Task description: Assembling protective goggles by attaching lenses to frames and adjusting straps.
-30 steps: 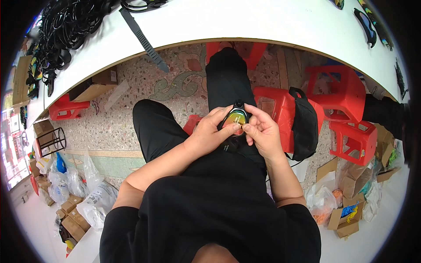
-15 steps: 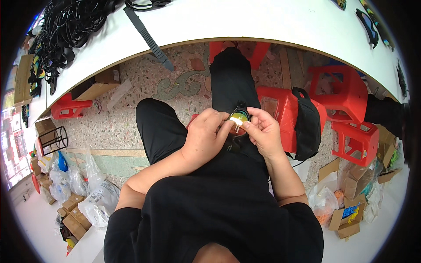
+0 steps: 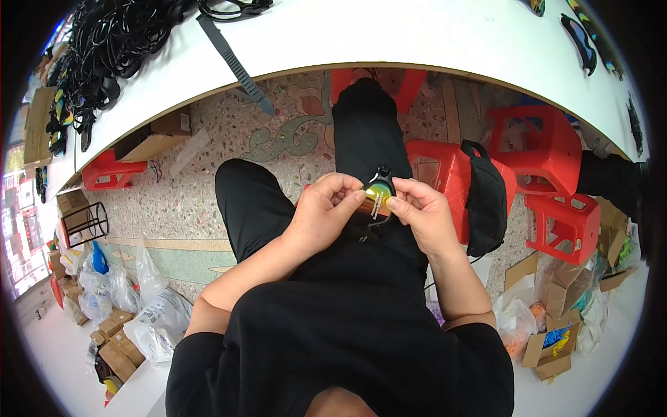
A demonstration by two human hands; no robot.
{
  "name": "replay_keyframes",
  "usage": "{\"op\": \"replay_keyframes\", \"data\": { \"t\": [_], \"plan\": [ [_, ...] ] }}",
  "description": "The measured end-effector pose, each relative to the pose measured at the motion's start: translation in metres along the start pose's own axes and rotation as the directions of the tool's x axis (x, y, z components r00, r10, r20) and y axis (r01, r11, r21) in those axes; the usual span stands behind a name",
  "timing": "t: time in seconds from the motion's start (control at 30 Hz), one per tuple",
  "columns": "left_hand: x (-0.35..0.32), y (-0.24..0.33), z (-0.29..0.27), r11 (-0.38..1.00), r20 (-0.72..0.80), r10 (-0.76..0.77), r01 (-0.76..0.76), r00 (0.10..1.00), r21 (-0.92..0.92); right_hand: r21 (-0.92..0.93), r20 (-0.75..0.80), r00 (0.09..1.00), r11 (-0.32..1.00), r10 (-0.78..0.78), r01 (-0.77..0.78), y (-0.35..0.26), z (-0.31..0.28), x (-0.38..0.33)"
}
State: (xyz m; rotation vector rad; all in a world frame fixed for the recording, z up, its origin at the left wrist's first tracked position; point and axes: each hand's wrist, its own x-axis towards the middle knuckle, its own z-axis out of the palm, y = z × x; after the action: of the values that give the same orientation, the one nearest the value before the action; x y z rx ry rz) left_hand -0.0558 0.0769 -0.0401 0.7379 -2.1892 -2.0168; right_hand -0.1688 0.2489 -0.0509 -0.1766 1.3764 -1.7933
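Note:
Swim goggles (image 3: 379,194) with a black frame and a shiny yellow-green to orange mirrored lens are held above my lap. On their left edge, my left hand (image 3: 318,212) pinches them between thumb and forefinger. My right hand (image 3: 426,214) grips the opposite edge the same way, its other fingers curled. One lens faces up with pale print on it; the rest of the goggles hangs below, dark against my black trousers and hard to make out.
On the white table (image 3: 333,35) lie a heap of black straps and goggles (image 3: 114,45), a ribbed dark strap (image 3: 233,59) overhanging the edge, and blue-lensed goggles (image 3: 580,45). Red stools (image 3: 538,149) stand right, one bearing a black bag (image 3: 486,201). Plastic bags (image 3: 160,320) and cartons (image 3: 552,347) sit at both sides.
The goggles have turned slightly, so the lens shows its colours more fully and the black nose part stands out above it. Both hands have shifted a little, still pinching the edges.

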Motion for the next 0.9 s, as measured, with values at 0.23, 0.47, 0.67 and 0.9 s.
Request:
{"op": "replay_keyframes", "data": {
  "t": [0.23, 0.47, 0.67, 0.9],
  "plan": [
    [0.012, 0.021, -0.002, 0.933, 0.164, -0.293, 0.319, 0.942, -0.164, 0.065, 0.033, 0.951, 0.948, 0.309, -0.310, -0.027, -0.014, 0.019],
    [0.023, 0.036, -0.006, 0.852, 0.269, -0.419, 0.478, 0.867, -0.213, 0.091, 0.235, 0.828, 0.837, 0.509, -0.540, -0.031, -0.033, 0.044],
    [0.026, 0.017, -0.014, 0.914, 0.225, -0.358, 0.389, 0.906, -0.114, -0.090, 0.026, 0.964, 0.961, 0.263, -0.260, -0.013, -0.014, 0.037],
    [-0.008, 0.003, -0.016, 0.987, 0.204, -0.159, 0.153, 0.966, 0.047, -0.019, -0.116, 0.973, 0.980, -0.201, 0.200, 0.033, 0.018, -0.024]
  ]
}}
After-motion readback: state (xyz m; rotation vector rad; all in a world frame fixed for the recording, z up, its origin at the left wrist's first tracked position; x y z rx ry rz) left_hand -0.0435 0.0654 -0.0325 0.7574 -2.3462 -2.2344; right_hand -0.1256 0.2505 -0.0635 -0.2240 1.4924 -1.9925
